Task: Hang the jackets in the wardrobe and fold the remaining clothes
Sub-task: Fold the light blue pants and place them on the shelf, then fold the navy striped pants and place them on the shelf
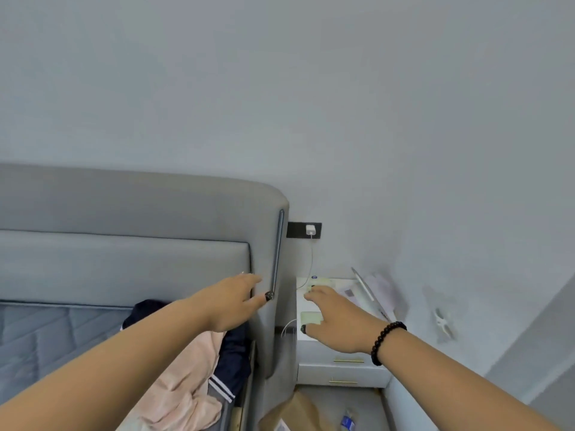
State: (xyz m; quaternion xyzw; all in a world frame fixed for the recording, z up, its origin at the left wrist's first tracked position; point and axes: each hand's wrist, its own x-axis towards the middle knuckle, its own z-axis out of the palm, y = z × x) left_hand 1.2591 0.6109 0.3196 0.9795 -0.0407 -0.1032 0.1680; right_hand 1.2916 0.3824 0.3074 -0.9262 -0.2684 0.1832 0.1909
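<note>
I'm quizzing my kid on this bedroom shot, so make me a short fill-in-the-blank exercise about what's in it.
1. The bead bracelet is on the ____ wrist.
2. The white charger is plugged into a ____ wall plate.
3. The pink garment lies on the ____.
4. The right hand reaches over the white ____.

Missing words: right; black; bed; nightstand

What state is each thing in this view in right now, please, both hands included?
Left hand: open, extended by the headboard.
Right hand: open, reaching over the nightstand.
Charger: plugged into the wall socket.
Nightstand drawers: closed.
Pink garment: crumpled, unfolded on the bed.
Dark jacket: heaped, unhung.
</note>
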